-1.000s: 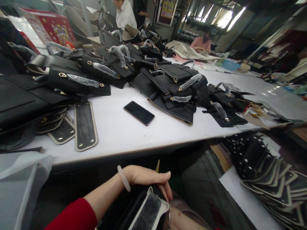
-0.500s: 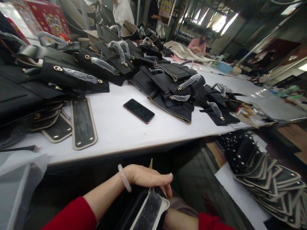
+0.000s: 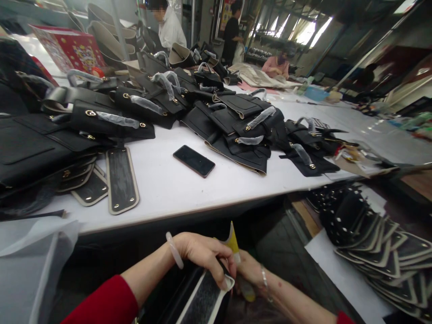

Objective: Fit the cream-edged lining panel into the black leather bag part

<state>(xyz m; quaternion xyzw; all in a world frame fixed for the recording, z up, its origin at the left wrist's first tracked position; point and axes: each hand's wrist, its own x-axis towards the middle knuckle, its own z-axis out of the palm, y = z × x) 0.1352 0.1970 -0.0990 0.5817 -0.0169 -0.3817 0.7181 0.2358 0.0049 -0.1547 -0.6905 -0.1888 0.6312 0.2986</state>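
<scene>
At the bottom middle, a black bag (image 3: 182,288) lies tilted below the table edge. Its panel (image 3: 201,300) is dark and rough with a pale cream border. My left hand (image 3: 205,254), with a pale bangle at the wrist, is closed over the bag's upper end, thumb pressed by the border's corner. Just right of it, my right hand (image 3: 250,270) is wrapped round a yellow and white tube-like thing (image 3: 233,243), whose pointed end sticks up and whose rounded yellow end shows below. The fingers of my right hand are partly hidden.
A phone (image 3: 194,160) lies on the white table (image 3: 162,198). Black handbags (image 3: 111,118) with wrapped handles are heaped behind it. Loose bordered panels (image 3: 123,180) lie at left, and a stack of panels (image 3: 388,252) sits at lower right. Several people are farther back.
My right hand has come up from under the bag into view with the yellow and white thing. My left fingers have curled down onto the bag's end. The view has shifted slightly.
</scene>
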